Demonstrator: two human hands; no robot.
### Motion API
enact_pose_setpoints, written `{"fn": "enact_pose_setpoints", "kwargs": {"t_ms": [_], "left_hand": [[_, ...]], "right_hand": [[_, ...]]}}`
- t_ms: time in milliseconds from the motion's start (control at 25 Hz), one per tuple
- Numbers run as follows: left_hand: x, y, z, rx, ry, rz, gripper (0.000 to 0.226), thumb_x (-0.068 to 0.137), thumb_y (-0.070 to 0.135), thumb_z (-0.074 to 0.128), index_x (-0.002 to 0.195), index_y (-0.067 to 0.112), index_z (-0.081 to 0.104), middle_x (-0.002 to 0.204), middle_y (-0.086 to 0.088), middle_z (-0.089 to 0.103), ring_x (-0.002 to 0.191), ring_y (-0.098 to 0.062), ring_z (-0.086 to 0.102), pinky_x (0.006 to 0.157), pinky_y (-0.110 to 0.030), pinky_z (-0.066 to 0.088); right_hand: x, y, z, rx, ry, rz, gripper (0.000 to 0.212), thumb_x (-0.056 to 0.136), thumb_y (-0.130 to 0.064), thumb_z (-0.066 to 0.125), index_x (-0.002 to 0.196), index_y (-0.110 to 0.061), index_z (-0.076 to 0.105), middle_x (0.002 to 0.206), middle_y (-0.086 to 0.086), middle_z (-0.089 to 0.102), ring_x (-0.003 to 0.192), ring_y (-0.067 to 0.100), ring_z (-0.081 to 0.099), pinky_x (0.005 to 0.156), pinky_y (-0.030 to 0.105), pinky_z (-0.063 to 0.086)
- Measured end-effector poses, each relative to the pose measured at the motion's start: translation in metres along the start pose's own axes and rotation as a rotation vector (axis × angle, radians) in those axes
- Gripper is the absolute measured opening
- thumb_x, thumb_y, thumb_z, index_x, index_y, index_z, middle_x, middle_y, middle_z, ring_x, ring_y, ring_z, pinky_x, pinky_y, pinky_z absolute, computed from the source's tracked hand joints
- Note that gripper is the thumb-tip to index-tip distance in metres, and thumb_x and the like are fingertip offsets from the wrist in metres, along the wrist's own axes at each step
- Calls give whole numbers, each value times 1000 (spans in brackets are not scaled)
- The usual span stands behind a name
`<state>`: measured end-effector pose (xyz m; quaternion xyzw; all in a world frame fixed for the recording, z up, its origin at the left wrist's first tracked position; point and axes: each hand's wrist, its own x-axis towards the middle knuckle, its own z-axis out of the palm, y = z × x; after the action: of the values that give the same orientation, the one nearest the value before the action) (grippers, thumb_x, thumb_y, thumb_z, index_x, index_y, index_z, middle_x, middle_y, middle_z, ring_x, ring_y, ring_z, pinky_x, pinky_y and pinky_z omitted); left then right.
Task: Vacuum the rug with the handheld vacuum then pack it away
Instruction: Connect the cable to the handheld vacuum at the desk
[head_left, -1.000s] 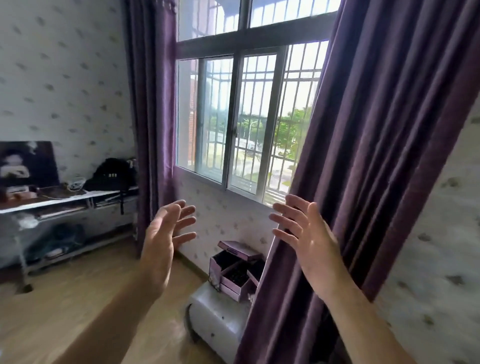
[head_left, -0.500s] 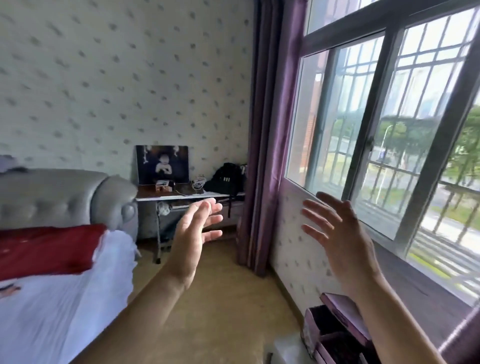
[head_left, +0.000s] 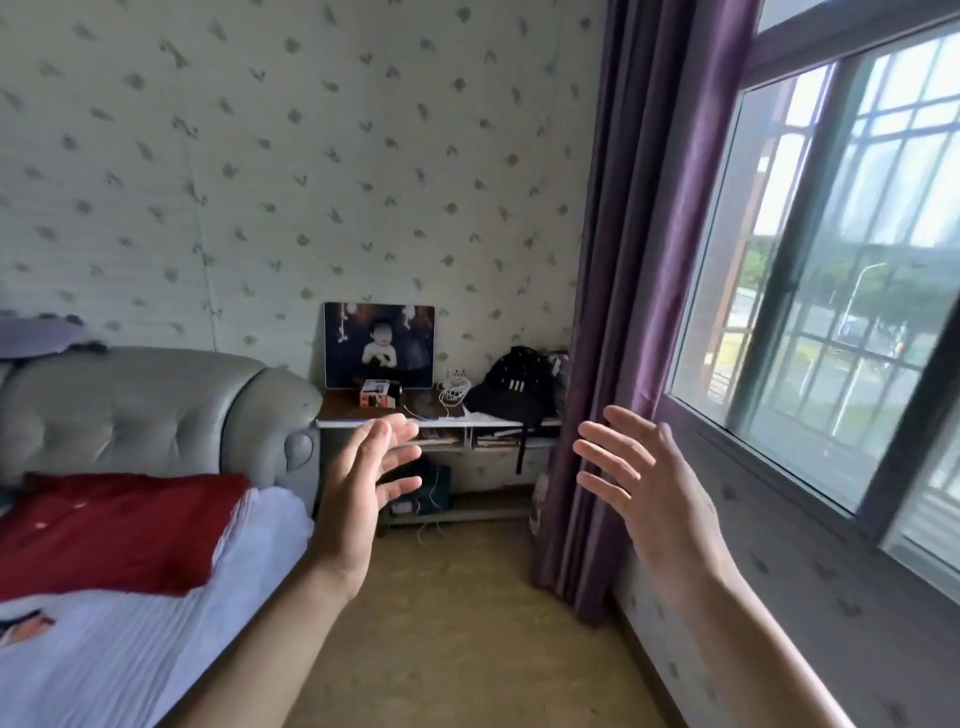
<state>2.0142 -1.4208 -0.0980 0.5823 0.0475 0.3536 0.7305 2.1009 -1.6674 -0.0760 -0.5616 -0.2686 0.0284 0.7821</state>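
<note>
Both my hands are raised in front of me at chest height, palms facing each other. My left hand (head_left: 363, 488) is open with fingers spread and holds nothing. My right hand (head_left: 644, 488) is also open and holds nothing. No handheld vacuum and no rug show in the head view. Bare tan floor (head_left: 457, 613) lies below my hands.
A bed with white cover (head_left: 130, 639) and red cloth (head_left: 114, 525) fills the left, with a grey padded headboard (head_left: 156, 410). A small desk (head_left: 436, 422) against the far wall holds a picture, cables and a black backpack (head_left: 514, 387). Purple curtain (head_left: 623, 312) and window (head_left: 841, 249) are on the right.
The view has swung left from the window and curtain to the bed, desk and far wall. My hands stay raised and open in the same pose.
</note>
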Motion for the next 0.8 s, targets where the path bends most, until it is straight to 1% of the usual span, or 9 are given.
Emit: {"fn": "enact_pose_setpoints", "kwargs": {"t_ms": [80, 240, 400, 520, 600, 720, 800], "left_hand": [[47, -8, -9, 4, 2, 3, 45, 87, 47, 47, 116, 17, 64, 117, -6, 70, 109, -26, 65, 84, -42, 55], [137, -29, -21, 20, -14, 9, 46, 86, 47, 48, 116, 16, 64, 118, -6, 70, 108, -24, 65, 88, -47, 54], [214, -55, -37, 46, -10, 32, 58, 75, 57, 54, 116, 17, 64, 119, -7, 69, 107, -23, 65, 83, -40, 55], [282, -90, -46, 76, 13, 27, 46, 83, 50, 52, 114, 18, 64, 118, -8, 69, 107, -23, 66, 83, -40, 54], [333, -118, -48, 105, 16, 31, 42, 85, 47, 48, 113, 20, 65, 117, -6, 70, 107, -22, 66, 86, -42, 54], [409, -161, -46, 98, 36, 1, 45, 84, 49, 51, 114, 19, 65, 116, -5, 71, 108, -22, 66, 87, -45, 53], [461, -191, -42, 90, 67, -24, 52, 80, 53, 54, 115, 17, 65, 114, -6, 72, 109, -24, 65, 87, -46, 53]], "right_hand": [[41, 15, 16, -2, -11, -6, 93, 60, -78, 69, 132, -19, 59, 127, 9, 69, 120, 27, 63, 100, 51, 47], [131, 49, 40, 8, -45, -12, 90, 65, -77, 67, 134, -19, 58, 129, 10, 68, 123, 28, 61, 103, 53, 45], [213, 94, 57, 6, -52, -6, 91, 64, -80, 66, 133, -21, 58, 129, 8, 68, 122, 25, 62, 104, 53, 44], [282, 139, 64, -3, -58, 4, 94, 62, -81, 65, 134, -22, 58, 129, 7, 68, 123, 21, 62, 104, 50, 45], [333, 170, 62, 23, -54, 16, 96, 59, -82, 67, 134, -21, 58, 129, 7, 68, 122, 20, 62, 103, 49, 46], [413, 212, 50, 71, -33, 31, 96, 57, -82, 67, 132, -22, 59, 129, 7, 68, 122, 20, 63, 103, 48, 46], [470, 241, 42, 85, -13, 44, 96, 57, -82, 67, 131, -22, 59, 128, 7, 69, 122, 21, 63, 103, 49, 46]]}}
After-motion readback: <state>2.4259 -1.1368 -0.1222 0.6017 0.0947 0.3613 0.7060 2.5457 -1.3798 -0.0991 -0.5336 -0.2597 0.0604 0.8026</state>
